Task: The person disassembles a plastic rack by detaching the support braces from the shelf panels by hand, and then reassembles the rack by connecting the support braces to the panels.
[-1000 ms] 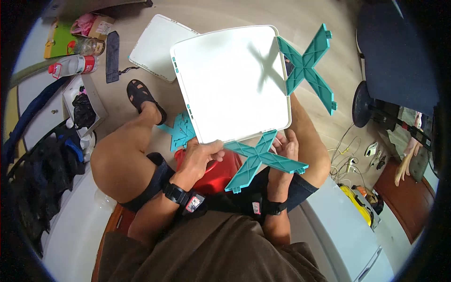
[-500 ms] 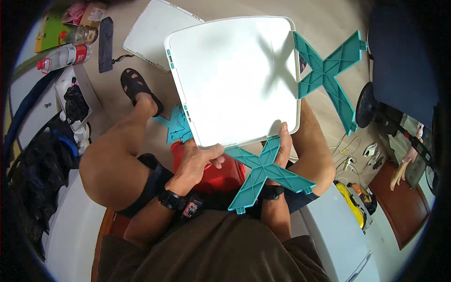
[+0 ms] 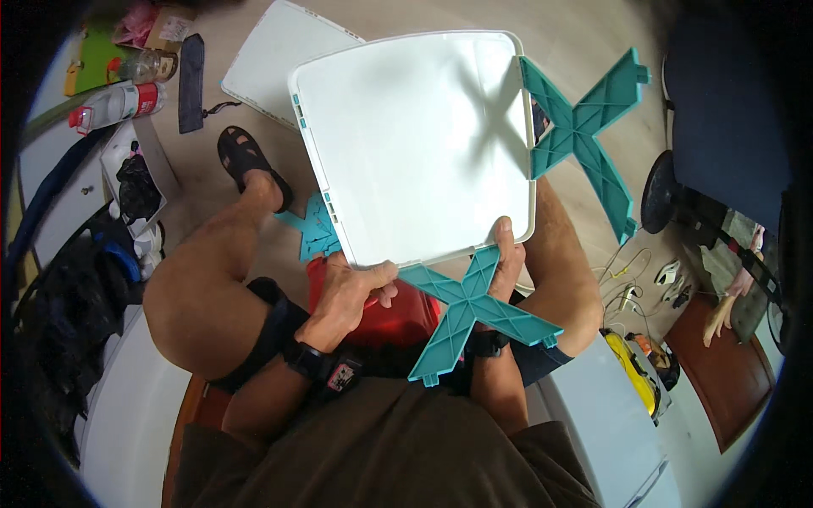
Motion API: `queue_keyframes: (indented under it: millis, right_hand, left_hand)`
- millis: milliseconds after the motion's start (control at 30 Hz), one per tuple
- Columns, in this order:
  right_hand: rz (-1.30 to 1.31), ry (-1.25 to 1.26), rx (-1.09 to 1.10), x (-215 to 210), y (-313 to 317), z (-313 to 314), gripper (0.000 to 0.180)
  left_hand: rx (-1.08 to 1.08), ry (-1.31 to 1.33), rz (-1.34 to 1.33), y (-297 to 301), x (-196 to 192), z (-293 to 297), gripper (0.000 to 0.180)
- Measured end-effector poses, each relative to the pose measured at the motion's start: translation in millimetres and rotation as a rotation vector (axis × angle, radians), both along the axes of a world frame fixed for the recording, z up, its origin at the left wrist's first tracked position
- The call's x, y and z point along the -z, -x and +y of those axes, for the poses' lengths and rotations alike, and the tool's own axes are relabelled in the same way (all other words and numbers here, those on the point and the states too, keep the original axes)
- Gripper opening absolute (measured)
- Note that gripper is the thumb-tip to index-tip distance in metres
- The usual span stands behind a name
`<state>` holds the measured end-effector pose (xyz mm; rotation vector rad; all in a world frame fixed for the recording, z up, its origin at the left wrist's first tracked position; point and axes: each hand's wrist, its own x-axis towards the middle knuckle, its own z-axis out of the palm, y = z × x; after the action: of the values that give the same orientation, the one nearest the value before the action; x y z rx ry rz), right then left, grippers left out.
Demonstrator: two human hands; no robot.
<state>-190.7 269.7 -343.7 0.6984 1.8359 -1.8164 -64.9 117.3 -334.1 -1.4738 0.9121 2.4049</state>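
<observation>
A white rounded-corner plastic panel (image 3: 406, 144) is held out over my knees, tilted. My left hand (image 3: 349, 292) is closed on its near edge, thumb beside one arm of a teal X-shaped bracket (image 3: 466, 301). This bracket joins the panel's near edge and sticks out toward my body. My right hand (image 3: 506, 262) grips the near right corner, its thumb lying on the panel and its other fingers hidden underneath. A second teal X-shaped bracket (image 3: 577, 133) is attached along the right edge. It casts a cross-shaped shadow on the panel.
Another white panel (image 3: 284, 59) lies on the floor ahead. Flat teal pieces (image 3: 317, 229) lie by my left foot. Between my legs is a red plastic container (image 3: 398, 317). Bottles (image 3: 127, 103) stand at far left; cables (image 3: 631, 271) and a black stand (image 3: 660, 190) are on the right.
The panel, with both brackets and both hands, has shifted slightly left. My grip looks the same.
</observation>
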Motion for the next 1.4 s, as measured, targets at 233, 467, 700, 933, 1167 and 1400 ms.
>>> queue_keyframes:
  millis: [233,467,700,933,1167,1400]
  right_hand:
    - [0.058,-0.081,-0.076,6.2,-0.5,2.9,0.054]
    - [0.142,0.183,0.030,32.8,10.6,1.3,0.063]
    - [0.105,0.323,-0.162,38.3,49.2,11.0,0.062]
    - [0.182,0.491,-0.372,21.3,113.0,14.0,0.057]
    - [0.017,0.300,-0.123,-58.2,95.6,-57.8,0.056]
    - [0.123,0.091,-0.155,-30.8,127.3,-58.5,0.052]
  left_hand:
    - [0.036,-0.069,0.077,-4.4,9.5,-2.2,0.014]
    - [0.047,-0.063,0.136,-14.8,7.6,-8.7,0.020]
    - [0.059,0.033,0.086,-41.5,27.8,-18.0,0.020]
    - [-0.189,0.054,-0.067,-50.3,115.4,-18.5,0.020]
    - [-0.101,0.457,-0.567,-79.6,258.4,4.5,0.017]
    - [0.227,0.829,-0.908,-74.1,231.8,-27.4,0.044]
